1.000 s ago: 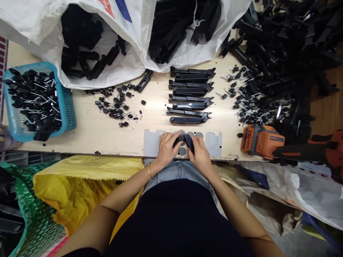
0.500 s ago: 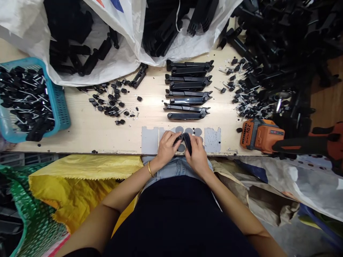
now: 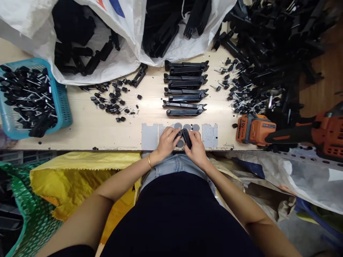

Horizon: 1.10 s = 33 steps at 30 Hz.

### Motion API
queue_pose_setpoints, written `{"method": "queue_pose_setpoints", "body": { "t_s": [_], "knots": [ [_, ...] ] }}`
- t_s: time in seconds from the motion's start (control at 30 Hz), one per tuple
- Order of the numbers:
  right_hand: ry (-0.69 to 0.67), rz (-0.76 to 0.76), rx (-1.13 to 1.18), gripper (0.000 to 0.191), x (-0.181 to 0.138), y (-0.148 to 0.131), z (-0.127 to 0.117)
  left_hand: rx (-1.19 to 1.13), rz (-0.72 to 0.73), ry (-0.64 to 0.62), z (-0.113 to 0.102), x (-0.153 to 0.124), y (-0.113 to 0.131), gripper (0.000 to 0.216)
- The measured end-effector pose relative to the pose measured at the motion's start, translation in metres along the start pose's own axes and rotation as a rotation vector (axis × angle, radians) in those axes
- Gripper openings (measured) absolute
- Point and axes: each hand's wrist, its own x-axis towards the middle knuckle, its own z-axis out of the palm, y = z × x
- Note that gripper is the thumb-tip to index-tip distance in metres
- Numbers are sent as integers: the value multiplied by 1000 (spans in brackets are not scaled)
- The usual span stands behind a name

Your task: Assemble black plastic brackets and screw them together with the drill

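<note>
My left hand (image 3: 166,140) and my right hand (image 3: 196,146) meet at the near edge of the wooden table (image 3: 88,126), over a grey metal plate (image 3: 149,136) with round holes. Both are closed on a small black plastic part (image 3: 185,137) held between them. The left fingers pinch its left end, and the right fingers wrap its longer piece. A gold bangle sits on my left wrist. Just beyond the hands, several long black plastic arms (image 3: 184,85) lie in a neat row.
A blue basket (image 3: 65,107) of black-headed screws stands at left; loose ones (image 3: 112,101) lie mid-table. White sacks (image 3: 125,53) of black parts sit at the back. An orange cordless drill (image 3: 270,130) and a black parts heap (image 3: 268,57) are right. A yellow sack (image 3: 80,175) lies below.
The hands stay on the black part, turning it slightly. The view has shifted a little, so the table's contents sit slightly left and higher.
</note>
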Motion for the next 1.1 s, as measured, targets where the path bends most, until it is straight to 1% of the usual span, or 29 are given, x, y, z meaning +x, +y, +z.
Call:
{"method": "queue_pose_setpoints", "body": {
  "t_s": [0.07, 0.13, 0.23, 0.3, 0.33, 0.43, 0.47, 0.53, 0.6, 0.67, 0.73, 0.83, 0.9, 1.03, 1.1],
  "knots": [
    [3, -12, 17, 62, 1, 2, -1, -33, 83, -67, -3, 3, -6, 23],
    [14, -15, 34, 63, 1, 3, 0, -32, 112, -94, -5, 4, -9, 23],
    [26, -14, 39, 64, 1, 4, 1, 28, 25, -59, -4, 3, -6, 23],
    [23, -20, 35, 64, 1, 4, 1, 47, -11, -62, -3, 3, -5, 24],
    [21, -26, 35, 63, 1, 5, 1, 40, 5, -87, -3, 5, -6, 24],
    [27, -43, 44, 62, 1, 7, 0, 5, 119, -213, -6, 10, -12, 22],
    [31, -47, 48, 62, 1, 8, 0, 5, 140, -234, -7, 11, -13, 22],
    [38, -54, 50, 63, 1, 9, 0, 27, 116, -210, -8, 11, -11, 22],
    [43, -55, 43, 64, 1, 8, 1, 56, 54, -138, -6, 7, -6, 23],
    [41, -52, 33, 64, 0, 7, 1, 74, 34, -95, -5, 4, -3, 24],
    [27, -44, 27, 64, 0, 5, 0, 62, 77, -116, -4, 5, -5, 23],
    [11, -28, 17, 66, 0, 4, -1, -11, 159, -196, -4, 11, -13, 22],
    [13, -22, 14, 67, 1, 3, -1, -40, 133, -193, -4, 14, -16, 22],
    [50, 24, 21, 66, 1, 2, 2, -56, 9, -131, -7, 13, -10, 25],
    [67, 51, 17, 65, 0, -1, 2, -91, 15, -166, -12, 8, -6, 34]
  ]
}}
